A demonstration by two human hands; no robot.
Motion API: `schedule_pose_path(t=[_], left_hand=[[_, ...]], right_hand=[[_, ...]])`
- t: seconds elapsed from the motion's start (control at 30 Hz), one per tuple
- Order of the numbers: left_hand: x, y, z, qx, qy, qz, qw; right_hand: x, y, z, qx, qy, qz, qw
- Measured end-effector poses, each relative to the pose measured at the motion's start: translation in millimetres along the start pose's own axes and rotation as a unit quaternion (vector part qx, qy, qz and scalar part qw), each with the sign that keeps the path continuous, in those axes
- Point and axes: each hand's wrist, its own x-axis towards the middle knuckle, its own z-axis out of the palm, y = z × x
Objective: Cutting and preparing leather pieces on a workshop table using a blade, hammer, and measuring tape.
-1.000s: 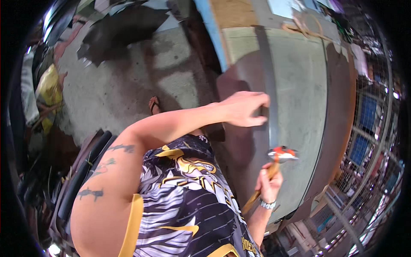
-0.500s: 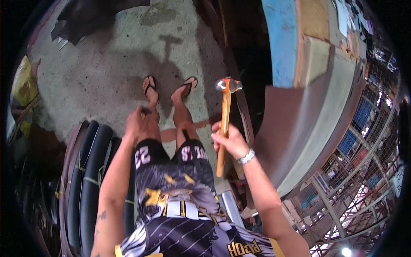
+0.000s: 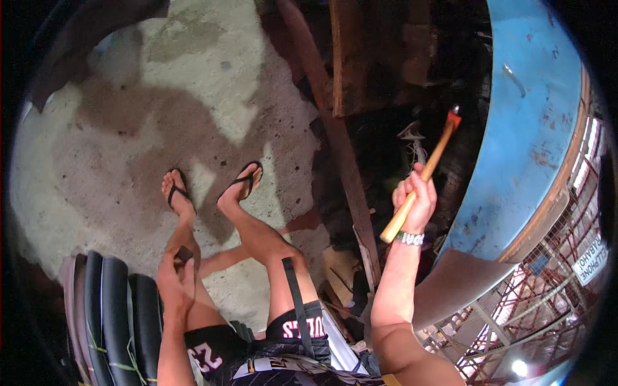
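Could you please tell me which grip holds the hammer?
The right grip, with the wristwatch, holds the hammer; the left grip holds a small dark object.

Dark rolls (image 3: 116, 315) at left — wire mesh (image 3: 496, 328), white sign (image 3: 589, 260) at right.

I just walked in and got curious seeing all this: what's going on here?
A person stands on a rough grey concrete floor. Of the two hands, the right hand grips a hammer with a pale wooden handle and an orange-and-silver head, held up over a dark area. The left hand, low by the left leg, holds a small dark object, too unclear to identify. To the right is a scuffed, blue-topped work surface; thick dark rolls stand at lower left.
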Motion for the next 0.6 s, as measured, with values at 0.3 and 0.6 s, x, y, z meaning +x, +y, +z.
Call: schedule_pose_path(t=[0.3, 0.6], left_hand=[[63, 22, 0, -0.009, -0.005, 0.025, 1.0], [81, 20, 0, 0.0, 0.008, 0.041, 0.999]], right_hand=[[288, -72, -57, -0.109, 0.102, -0.005, 0.989], [424, -116, -66, -0.198, 0.022, 0.128, 0.972]])
